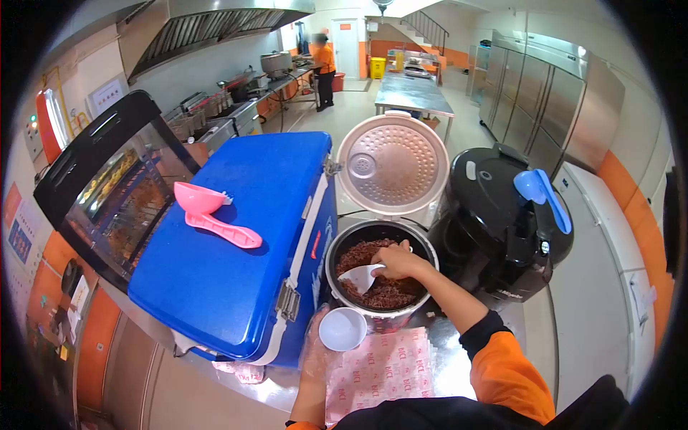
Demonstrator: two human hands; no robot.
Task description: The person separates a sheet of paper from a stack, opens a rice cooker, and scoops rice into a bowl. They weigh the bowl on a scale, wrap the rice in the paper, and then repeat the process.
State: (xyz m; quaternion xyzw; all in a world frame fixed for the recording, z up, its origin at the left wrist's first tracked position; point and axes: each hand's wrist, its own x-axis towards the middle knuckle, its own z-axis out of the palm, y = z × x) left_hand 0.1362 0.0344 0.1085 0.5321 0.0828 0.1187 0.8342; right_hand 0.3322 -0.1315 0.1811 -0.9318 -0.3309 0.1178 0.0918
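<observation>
My right hand [396, 259] is closed around a white rice paddle [359, 277], and its blade rests in reddish-brown cooked rice [388, 294]. The rice lies in the dark pot of an open rice cooker [332, 266], whose dimpled lid [401, 147] stands raised behind it. In front of the cooker, my left hand [314, 351], which seems to wear a clear plastic glove, grips a pale round cup [342, 330] with its opening upward. A stack of printed wrapping paper [380, 373] lies just below the cup on the metal table.
To the left stands a blue cooler box [236, 172] with a pink scoop [208, 215] on its lid. A closed black cooker [494, 193] at right carries a blue scoop [542, 197]. Farther back, a person in orange [325, 64] stands near the steel counters.
</observation>
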